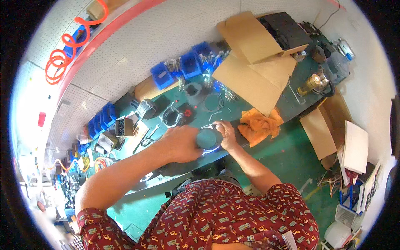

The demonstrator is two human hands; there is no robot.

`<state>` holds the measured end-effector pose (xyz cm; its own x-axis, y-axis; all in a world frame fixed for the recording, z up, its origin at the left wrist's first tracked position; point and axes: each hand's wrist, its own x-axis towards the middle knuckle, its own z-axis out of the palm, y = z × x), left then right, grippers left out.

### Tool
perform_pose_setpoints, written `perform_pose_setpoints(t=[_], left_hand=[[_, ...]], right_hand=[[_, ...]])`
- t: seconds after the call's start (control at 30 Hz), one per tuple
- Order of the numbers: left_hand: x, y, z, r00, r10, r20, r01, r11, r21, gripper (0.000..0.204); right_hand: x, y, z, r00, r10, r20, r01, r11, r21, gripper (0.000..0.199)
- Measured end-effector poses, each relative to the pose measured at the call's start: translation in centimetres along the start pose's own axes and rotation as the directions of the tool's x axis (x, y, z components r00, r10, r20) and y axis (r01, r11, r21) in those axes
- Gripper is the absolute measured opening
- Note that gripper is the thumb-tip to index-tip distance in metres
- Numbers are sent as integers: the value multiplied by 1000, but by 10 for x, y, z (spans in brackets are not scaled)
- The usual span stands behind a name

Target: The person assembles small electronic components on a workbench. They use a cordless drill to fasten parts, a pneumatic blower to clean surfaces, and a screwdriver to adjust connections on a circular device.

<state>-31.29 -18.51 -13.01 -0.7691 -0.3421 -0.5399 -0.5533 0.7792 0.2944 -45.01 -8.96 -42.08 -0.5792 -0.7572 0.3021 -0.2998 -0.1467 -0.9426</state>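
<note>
Between my two hands is a round ring-shaped part [207,126] with a thin dark and whitish rim, and the green table top shows through its middle. My left hand [182,143] is closed on the ring's left side, with most of its fingers hidden behind the back of the hand. On the right side, my right hand [225,134] pinches the rim. Just beyond my left hand lies a similar dark and silver ring [171,116], and farther left rests a stack of rings [146,109].
An orange cloth [260,126] lies at the table's edge, right of my right hand. Behind stand blue bins [162,76] with bundled wires. A flattened cardboard box [257,79] covers the back right, near a brass-coloured cylinder [308,84]. A coiled orange hose [58,62] hangs upper left.
</note>
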Motion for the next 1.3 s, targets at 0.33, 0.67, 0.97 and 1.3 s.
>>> perform_pose_setpoints(t=[0.33, 0.67, 0.97, 1.3], left_hand=[[-74, -46, -60, 885, -160, -436, -22, 923, -385, 29], [-12, -210, 59, 949, -89, -303, 50, 990, -132, 67], [120, -263, 181, 972, 225, -75, -192, 933, 304, 54], [28, -394, 188, 223, -632, -742, 82, 771, -631, 65]], right_hand=[[3, -9, -3, 998, -37, 49, 41, 997, -72, 27], [4, -10, -7, 992, 11, 122, 3, 993, -118, 31], [4, -25, -18, 964, 207, 167, -157, 950, -268, 40], [1, -12, -33, 950, 287, 121, -196, 852, -486, 44]])
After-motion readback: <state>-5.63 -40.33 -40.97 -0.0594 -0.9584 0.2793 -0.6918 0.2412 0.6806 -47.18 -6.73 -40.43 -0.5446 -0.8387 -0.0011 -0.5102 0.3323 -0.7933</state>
